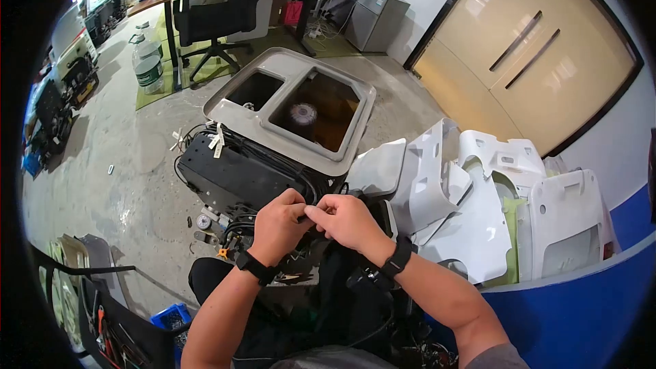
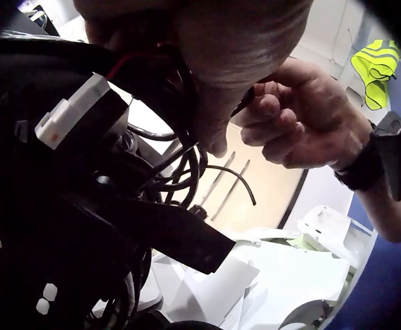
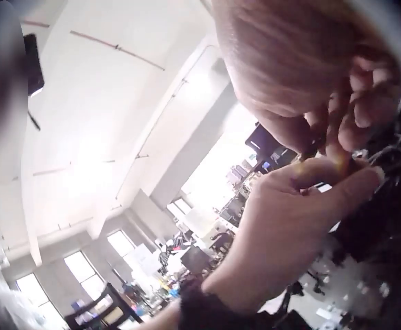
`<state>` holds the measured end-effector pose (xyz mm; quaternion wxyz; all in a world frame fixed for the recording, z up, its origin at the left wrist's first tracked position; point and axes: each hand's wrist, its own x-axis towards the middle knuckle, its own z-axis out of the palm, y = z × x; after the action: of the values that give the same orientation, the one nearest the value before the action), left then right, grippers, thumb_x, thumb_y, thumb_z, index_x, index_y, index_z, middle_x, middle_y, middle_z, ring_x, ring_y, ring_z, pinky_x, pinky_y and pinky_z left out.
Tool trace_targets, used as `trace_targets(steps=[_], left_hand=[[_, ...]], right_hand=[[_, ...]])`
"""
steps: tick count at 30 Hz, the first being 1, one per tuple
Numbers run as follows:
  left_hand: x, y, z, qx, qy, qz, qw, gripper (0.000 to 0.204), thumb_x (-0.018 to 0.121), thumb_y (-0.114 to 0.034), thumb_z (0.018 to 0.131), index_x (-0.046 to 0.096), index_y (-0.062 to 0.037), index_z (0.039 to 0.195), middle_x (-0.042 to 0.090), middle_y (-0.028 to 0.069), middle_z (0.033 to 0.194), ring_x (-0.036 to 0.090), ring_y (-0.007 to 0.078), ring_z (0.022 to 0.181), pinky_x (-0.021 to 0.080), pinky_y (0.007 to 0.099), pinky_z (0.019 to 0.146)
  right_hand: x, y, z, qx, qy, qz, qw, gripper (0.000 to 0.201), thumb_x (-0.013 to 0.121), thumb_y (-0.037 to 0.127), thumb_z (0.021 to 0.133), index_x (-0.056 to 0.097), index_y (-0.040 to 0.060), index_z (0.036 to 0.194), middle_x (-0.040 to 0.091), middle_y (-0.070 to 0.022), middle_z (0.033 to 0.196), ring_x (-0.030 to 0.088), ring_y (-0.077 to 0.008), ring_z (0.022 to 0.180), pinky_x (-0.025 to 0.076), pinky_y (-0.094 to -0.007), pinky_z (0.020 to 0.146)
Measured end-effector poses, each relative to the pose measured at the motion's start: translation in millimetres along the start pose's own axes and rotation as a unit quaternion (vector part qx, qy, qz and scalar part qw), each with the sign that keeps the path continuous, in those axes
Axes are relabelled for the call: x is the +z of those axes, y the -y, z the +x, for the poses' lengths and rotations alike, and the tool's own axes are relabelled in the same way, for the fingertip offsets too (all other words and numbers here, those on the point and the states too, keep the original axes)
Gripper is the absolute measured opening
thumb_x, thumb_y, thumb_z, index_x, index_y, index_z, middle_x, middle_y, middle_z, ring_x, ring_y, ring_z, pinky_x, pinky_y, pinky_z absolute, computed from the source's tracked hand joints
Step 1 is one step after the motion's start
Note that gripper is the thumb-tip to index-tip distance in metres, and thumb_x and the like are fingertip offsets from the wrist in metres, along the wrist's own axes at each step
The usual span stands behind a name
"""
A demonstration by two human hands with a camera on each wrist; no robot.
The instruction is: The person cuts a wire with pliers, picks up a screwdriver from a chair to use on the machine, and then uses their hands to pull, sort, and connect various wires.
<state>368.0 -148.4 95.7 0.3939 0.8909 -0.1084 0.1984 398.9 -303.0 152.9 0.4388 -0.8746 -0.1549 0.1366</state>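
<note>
Both hands meet above a black housing (image 1: 229,171) with cables bundled along its side. My left hand (image 1: 279,224) has its thumb and fingers curled round a thin black cable (image 2: 243,102), most of which its fingers hide. Close against it, my right hand (image 1: 350,224) pinches at the same dark piece with thumb and forefinger. In the left wrist view, looped black cables (image 2: 186,168) hang below the left thumb, beside a white connector (image 2: 73,113). The right wrist view shows the fingertips of both hands nearly touching.
A grey panel (image 1: 311,154) with two openings lies beyond the housing. White plastic covers (image 1: 471,232) lean together on the right by a blue edge (image 1: 581,307). Loose small parts (image 1: 203,221) lie on the floor at left, and a blue bin (image 1: 171,318) stands near the left forearm.
</note>
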Motion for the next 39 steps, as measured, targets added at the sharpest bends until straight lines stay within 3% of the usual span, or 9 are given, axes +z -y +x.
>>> trace_targets(steps=[2,4,5,17,18,21,26,29,39], left_hand=[[2.4,0.1,1.1,0.001,-0.009,0.003,1.000,0.012,0.077,-0.015,0.068,0.072,-0.0095,0.077,0.061,0.0016,0.084,0.064,0.0229,0.074,0.052,0.0343,0.064],[2.4,0.8,0.1,0.006,-0.018,0.003,1.000,0.013,0.077,-0.014,0.067,0.072,-0.0103,0.078,0.061,0.0014,0.084,0.064,0.0228,0.074,0.052,0.0343,0.063],[2.0,1.2,-0.4,0.005,-0.016,0.002,1.000,0.013,0.077,-0.014,0.067,0.072,-0.0103,0.078,0.061,0.0014,0.084,0.064,0.0228,0.074,0.052,0.0343,0.063],[0.5,6.5,-0.4,0.066,-0.001,0.021,0.998,0.009,0.077,-0.017,0.073,0.073,-0.0155,0.081,0.060,0.0010,0.087,0.063,0.0218,0.074,0.051,0.0332,0.063],[-0.5,6.0,0.2,0.065,0.003,0.023,0.998,0.009,0.077,-0.017,0.073,0.073,-0.0155,0.081,0.060,0.0010,0.087,0.063,0.0218,0.074,0.051,0.0332,0.063],[-2.1,3.3,2.2,0.049,0.007,0.016,0.999,0.009,0.077,-0.019,0.075,0.074,-0.0137,0.081,0.060,0.0014,0.086,0.063,0.0225,0.072,0.050,0.0334,0.062],[-1.2,-0.6,3.4,0.016,0.004,0.009,1.000,0.015,0.079,-0.021,0.073,0.076,-0.0140,0.086,0.061,0.0006,0.087,0.063,0.0217,0.073,0.050,0.0329,0.063],[-2.3,0.0,3.0,0.001,0.014,0.013,1.000,0.015,0.079,-0.020,0.072,0.077,-0.0144,0.086,0.061,0.0005,0.087,0.063,0.0215,0.074,0.050,0.0329,0.063],[-9.0,-1.3,4.4,0.008,0.050,-0.023,0.998,0.017,0.077,-0.010,0.073,0.074,-0.0070,0.089,0.061,0.0066,0.091,0.063,0.0260,0.080,0.052,0.0349,0.069]], right_hand=[[1.2,-2.2,1.4,0.061,0.027,0.038,0.997,0.023,0.068,0.022,0.088,0.065,-0.0010,0.085,0.064,-0.0035,0.066,0.057,-0.0084,0.059,0.046,-0.0264,0.056],[4.0,-9.5,2.4,0.027,0.021,0.083,0.996,0.022,0.068,0.023,0.083,0.067,0.0014,0.085,0.069,-0.0128,0.079,0.068,-0.0249,0.072,0.052,-0.0340,0.066],[3.6,-10.0,0.4,0.030,0.021,0.084,0.996,0.022,0.068,0.023,0.083,0.067,0.0014,0.085,0.069,-0.0128,0.079,0.068,-0.0249,0.072,0.052,-0.0340,0.066],[-15.2,7.1,-4.0,-0.158,0.050,-0.198,0.966,0.007,0.061,0.005,0.082,0.060,0.0042,0.089,0.066,-0.0138,0.081,0.063,-0.0366,0.078,0.050,-0.0434,0.070],[-13.1,5.2,-2.7,-0.157,0.050,-0.194,0.967,0.007,0.061,0.005,0.082,0.060,0.0042,0.089,0.066,-0.0138,0.081,0.063,-0.0366,0.078,0.050,-0.0434,0.070],[-12.5,2.4,-3.1,-0.309,0.003,-0.294,0.904,0.007,0.061,0.006,0.079,0.058,0.0058,0.085,0.062,-0.0129,0.075,0.064,-0.0352,0.080,0.052,-0.0445,0.070],[-27.6,11.4,-5.0,-0.235,0.009,-0.342,0.910,0.017,0.070,0.021,0.081,0.061,0.0076,0.088,0.062,-0.0107,0.076,0.063,-0.0327,0.075,0.050,-0.0417,0.065],[-27.7,11.4,-13.5,-0.220,-0.099,-0.367,0.898,0.022,0.069,0.031,0.082,0.063,0.0105,0.082,0.061,-0.0080,0.072,0.063,-0.0293,0.071,0.050,-0.0398,0.060],[-20.0,-2.3,-15.6,-0.286,-0.062,-0.367,0.883,0.009,0.065,0.018,0.082,0.064,0.0095,0.082,0.060,-0.0064,0.072,0.063,-0.0281,0.069,0.050,-0.0392,0.059]])
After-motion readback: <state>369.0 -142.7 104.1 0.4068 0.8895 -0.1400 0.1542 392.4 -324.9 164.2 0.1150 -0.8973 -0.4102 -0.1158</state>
